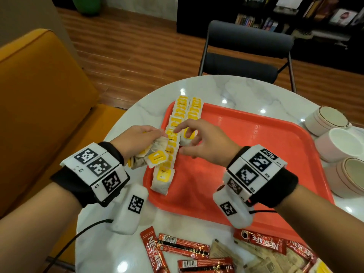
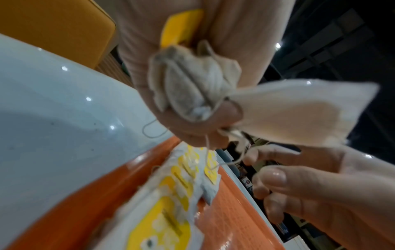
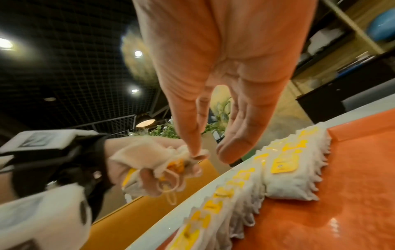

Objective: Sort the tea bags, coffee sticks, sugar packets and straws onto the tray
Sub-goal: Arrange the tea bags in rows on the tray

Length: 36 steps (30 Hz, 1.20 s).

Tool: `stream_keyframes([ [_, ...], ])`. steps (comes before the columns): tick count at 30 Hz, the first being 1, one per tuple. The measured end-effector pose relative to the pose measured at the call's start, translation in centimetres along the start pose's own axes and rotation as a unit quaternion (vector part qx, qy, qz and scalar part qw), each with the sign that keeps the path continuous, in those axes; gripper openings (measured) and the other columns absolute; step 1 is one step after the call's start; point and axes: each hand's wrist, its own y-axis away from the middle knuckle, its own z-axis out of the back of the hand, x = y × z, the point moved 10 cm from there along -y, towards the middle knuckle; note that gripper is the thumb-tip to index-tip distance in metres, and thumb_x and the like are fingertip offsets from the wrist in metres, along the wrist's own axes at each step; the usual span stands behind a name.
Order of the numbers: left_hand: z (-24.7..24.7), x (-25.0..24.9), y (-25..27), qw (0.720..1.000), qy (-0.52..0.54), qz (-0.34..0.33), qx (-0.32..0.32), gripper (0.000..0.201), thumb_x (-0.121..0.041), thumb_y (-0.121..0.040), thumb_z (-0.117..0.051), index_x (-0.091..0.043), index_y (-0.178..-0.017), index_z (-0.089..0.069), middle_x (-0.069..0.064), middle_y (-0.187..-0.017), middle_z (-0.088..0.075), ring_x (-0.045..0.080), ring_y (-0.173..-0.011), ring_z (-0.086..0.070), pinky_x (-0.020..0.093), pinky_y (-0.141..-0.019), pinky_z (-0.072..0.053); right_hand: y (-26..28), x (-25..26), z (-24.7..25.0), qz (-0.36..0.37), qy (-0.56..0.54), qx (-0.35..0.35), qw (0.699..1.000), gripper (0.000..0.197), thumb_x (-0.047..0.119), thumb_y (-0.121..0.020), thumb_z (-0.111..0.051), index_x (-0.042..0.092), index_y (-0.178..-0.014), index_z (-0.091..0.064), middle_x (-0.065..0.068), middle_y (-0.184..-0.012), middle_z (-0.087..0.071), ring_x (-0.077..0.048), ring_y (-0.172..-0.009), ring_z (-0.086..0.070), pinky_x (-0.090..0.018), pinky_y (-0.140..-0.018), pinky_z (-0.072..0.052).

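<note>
Orange tray (image 1: 256, 154): tea bags (image 1: 173, 142) in rows.
Left hand (image 1: 137, 140): clutching a bunch (image 2: 192, 88).
Right hand (image 1: 204, 142): fingers spread, reaching in.
Risk: tangled strings could drag extra bags out.

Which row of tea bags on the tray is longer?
The left row, along the tray's left edge: it runs nearly the whole side, while the right row stops about halfway.

1. Left wrist (image 1: 94, 170): black band carrying white blocks printed with black square codes.
2. A white padded camera pod (image 1: 129, 210) hangs below it, trailing a black cable (image 1: 78, 233).
3. Right wrist (image 1: 256, 170): the same kit.
</note>
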Motion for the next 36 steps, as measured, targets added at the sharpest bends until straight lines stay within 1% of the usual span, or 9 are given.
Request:
stream_keyframes([
  [4, -1.2, -0.3, 0.1, 0.999, 0.016, 0.012, 0.028, 0.022, -0.034, -0.091, -0.053, -0.017, -0.099, -0.064, 0.008, -0.109, -0.066, 0.023, -0.102, -0.061, 0.038, -0.096, -0.046, 0.7, 2.7, -1.6, 0.066, 0.019, 0.04, 0.997, 0.048, 0.014, -0.073, -0.076, 0.022, -0.118, -0.06, -0.006, -0.103, -0.043, -0.014, -0.066, -0.053, -0.013, -0.072, -0.045],
  [6, -1.4, -0.4, 0.1, 0.999, 0.03, 0.014, 0.029, 0.02, -0.028, -0.094, -0.049, -0.016, -0.097, -0.064, 0.01, -0.103, -0.066, 0.025, -0.094, -0.063, 0.033, -0.084, -0.049, 0.7, 3.1, -1.7, 0.08, 0.046, 0.03, 0.995, 0.041, 0.016, -0.075, -0.074, 0.021, -0.115, -0.063, -0.005, -0.101, -0.044, -0.015, -0.072, -0.049, -0.009, -0.071, -0.039],
  [9, -2.0, 0.0, 0.6, 0.989, 0.128, 0.051, 0.052, 0.027, -0.029, -0.097, -0.043, -0.012, -0.087, -0.061, 0.007, -0.058, -0.06, 0.016, -0.041, -0.056, 0.018, -0.041, -0.044, 0.8, 3.3, -1.2, 0.082, 0.055, 0.006, 0.995, 0.027, 0.021, -0.081, -0.068, 0.016, -0.108, -0.068, -0.008, -0.1, -0.048, -0.014, -0.077, -0.046, -0.005, -0.068, -0.033],
  [10, -2.3, 0.1, 0.7, 0.982, 0.163, 0.064, 0.064, 0.029, -0.032, -0.097, -0.044, -0.012, -0.084, -0.06, 0.005, -0.051, -0.056, 0.013, -0.034, -0.05, 0.017, -0.035, -0.041, 0.9, 3.3, -0.9, 0.082, 0.05, -0.004, 0.995, 0.025, 0.022, -0.082, -0.067, 0.014, -0.105, -0.069, -0.008, -0.101, -0.05, -0.013, -0.078, -0.045, -0.005, -0.068, -0.033],
  [15, -3.9, 0.2, 1.3, 0.955, 0.249, 0.097, 0.126, 0.034, -0.044, -0.09, -0.049, -0.012, -0.089, -0.061, 0.006, -0.058, -0.054, 0.011, -0.042, -0.052, 0.016, -0.036, -0.044, 1.0, 2.8, 0.5, 0.057, -0.06, -0.052, 0.995, 0.019, 0.02, -0.083, -0.065, 0.007, -0.095, -0.07, -0.003, -0.09, -0.051, -0.006, -0.071, -0.046, -0.01, -0.067, -0.038],
  [22, -2.4, 1.2, 0.9, 0.96, 0.252, 0.085, 0.087, 0.024, -0.033, -0.089, -0.056, -0.014, -0.103, -0.06, 0.003, -0.06, -0.057, 0.009, -0.039, -0.049, 0.014, -0.034, -0.04, 0.9, 0.8, 2.4, -0.035, -0.231, -0.056, 0.971, 0.024, 0.01, -0.084, -0.063, 0.008, -0.063, -0.052, -0.008, -0.054, -0.047, -0.005, -0.038, -0.043, -0.017, -0.043, -0.036],
  [26, -0.7, 1.1, 0.6, 0.966, 0.246, 0.071, 0.047, 0.016, -0.029, -0.084, -0.063, -0.016, -0.093, -0.064, 0.003, -0.061, -0.062, 0.014, -0.052, -0.047, 0.013, -0.034, -0.039, 0.7, -0.7, 2.8, -0.056, -0.231, -0.074, 0.969, 0.018, 0.008, -0.082, -0.065, -0.003, -0.072, -0.055, -0.01, -0.055, -0.05, -0.002, -0.037, -0.049, -0.015, -0.04, -0.039],
  [29, -0.2, 0.8, 0.6, 0.96, 0.271, 0.059, 0.027, 0.012, -0.025, -0.084, -0.064, -0.014, -0.088, -0.063, 0.003, -0.062, -0.062, 0.01, -0.046, -0.051, 0.012, -0.033, -0.039, 0.7, -1.6, 2.9, -0.069, -0.231, -0.089, 0.966, 0.014, 0.008, -0.083, -0.064, -0.004, -0.09, -0.059, -0.007, -0.058, -0.053, -0.004, -0.039, -0.051, -0.015, -0.039, -0.04],
  [36, -1.3, 0.3, 1.2, 0.958, 0.275, 0.068, 0.053, 0.032, -0.046, -0.086, -0.053, -0.017, -0.094, -0.061, 0.002, -0.053, -0.062, 0.009, -0.034, -0.049, 0.014, -0.033, -0.042, 0.8, -1.9, 3.1, -0.086, -0.22, -0.112, 0.965, 0.009, 0.008, -0.082, -0.065, 0.008, -0.08, -0.057, -0.001, -0.055, -0.055, -0.008, -0.041, -0.05, -0.016, -0.041, -0.038],
])
